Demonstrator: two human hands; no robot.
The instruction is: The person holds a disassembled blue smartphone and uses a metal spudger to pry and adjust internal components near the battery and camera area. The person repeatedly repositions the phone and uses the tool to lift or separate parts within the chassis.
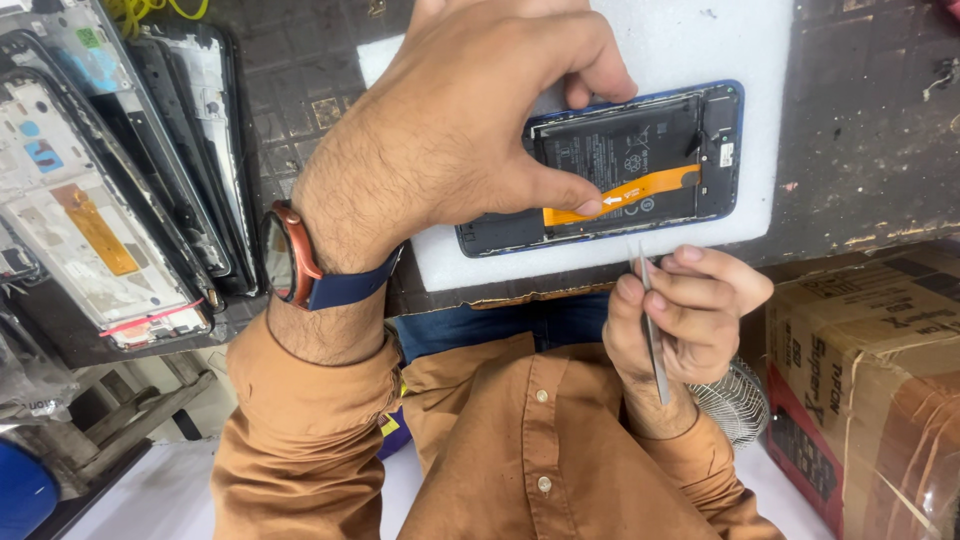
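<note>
Head view: opened phone (610,165), back cover off, lies flat on a white foam pad (690,50) on the dark desk (870,130), its long axis running side to side across the picture. Inside show a black battery (610,150) and an orange flex ribbon (630,192) that crosses it slantwise.

From the camera's viewpoint the scene is upside down, so the hand at picture left, with the watch (290,258) on its wrist, is taken for the left hand (450,130). It rests on the phone's near end, fingers curled over the frame and thumb pressed down on the ribbon's lower end; it is closed on the phone, not spread.

Right hand (680,315) hovers off the desk edge, just below the phone's long side and clear of it, pinching slim metal tweezers (652,330) whose tips point up toward the ribbon. Of the two, the left hand is nearer, already touching.

Stacked phone frames (100,200) lie at picture left, a cardboard box (870,380) at lower right.
</note>
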